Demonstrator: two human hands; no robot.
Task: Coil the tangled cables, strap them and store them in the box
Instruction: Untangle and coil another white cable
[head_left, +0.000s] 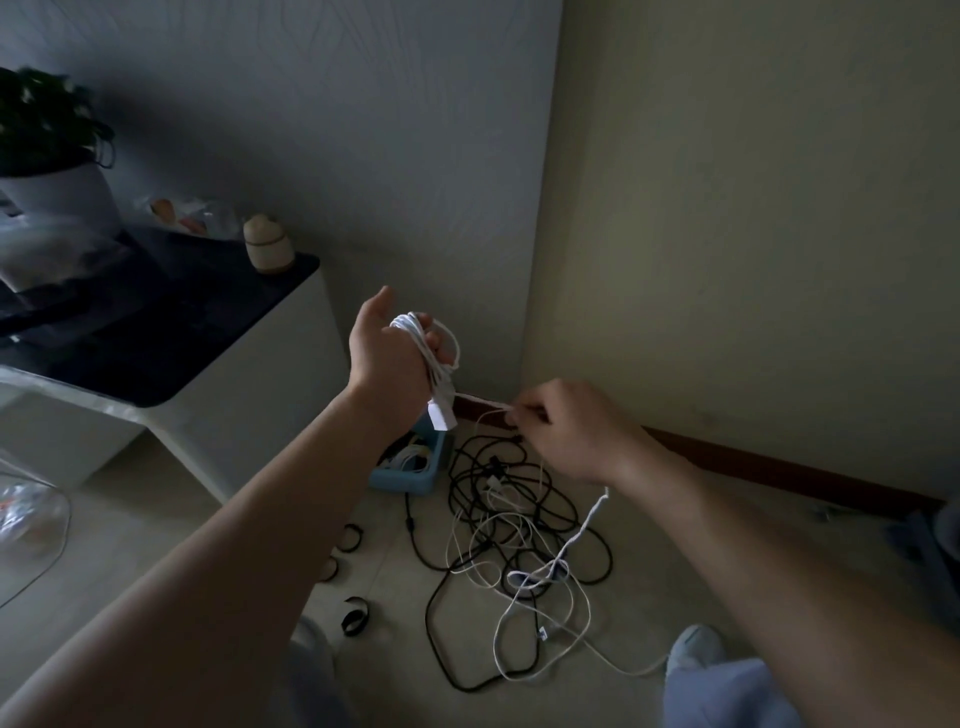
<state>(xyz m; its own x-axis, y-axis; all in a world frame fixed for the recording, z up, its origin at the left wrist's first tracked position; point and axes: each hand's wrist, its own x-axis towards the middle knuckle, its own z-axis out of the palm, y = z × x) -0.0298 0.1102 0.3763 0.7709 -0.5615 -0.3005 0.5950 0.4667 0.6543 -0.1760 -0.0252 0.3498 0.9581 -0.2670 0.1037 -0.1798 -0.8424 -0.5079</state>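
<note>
My left hand (387, 353) is raised above the floor and holds a coil of white cable (434, 353) wound round its fingers; a white plug (441, 415) hangs below it. My right hand (563, 426) pinches the free run of that white cable, stretched taut from the coil. On the floor below lies a tangle of black and white cables (509, 540). A blue box (415, 465) stands behind my left wrist with a coiled cable inside. Several black straps (353, 616) lie on the floor to the left.
A white cabinet with a dark top (218, 322) stands at left, bearing a potted plant (52, 156) and a small jar (267, 244). Two walls meet in the corner behind the cables, with a dark skirting board (779, 467). My knee (727, 691) is at lower right.
</note>
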